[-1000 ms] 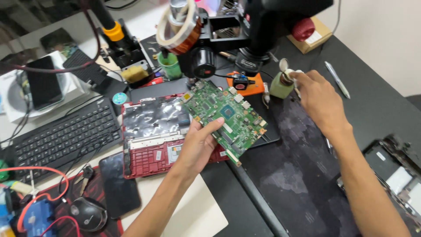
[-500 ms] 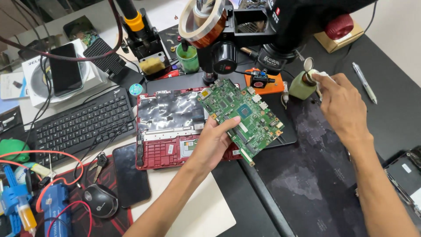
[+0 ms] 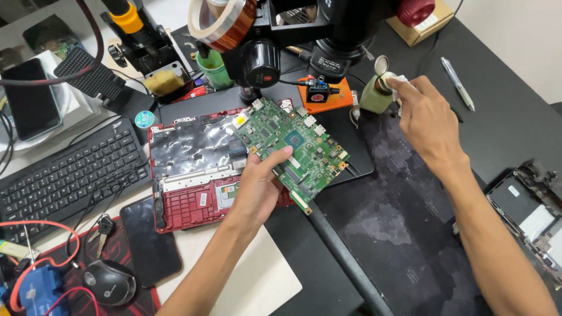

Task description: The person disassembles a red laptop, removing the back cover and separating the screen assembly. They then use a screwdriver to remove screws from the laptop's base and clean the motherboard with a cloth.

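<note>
Now my right hand [image 3: 427, 120] has reached the small green bottle [image 3: 374, 96], pinching white cloth [image 3: 400, 79]; my left hand [image 3: 257, 190] grips the flat green circuit board [image 3: 293, 146].

The left hand [image 3: 257, 190] covers the near edge of the green printed circuit board [image 3: 293, 149], so its grip under the board cannot be seen. The board in turn hides the right part of the red plastic laptop shell [image 3: 187, 202]. The right hand's [image 3: 427, 120] fingertips mask whatever small white piece they pinch at the pale green dispenser bottle [image 3: 374, 96]. The black microscope head [image 3: 328, 35] is cut off by the top edge, and the opened dark device [image 3: 530, 205] by the right edge.
</note>
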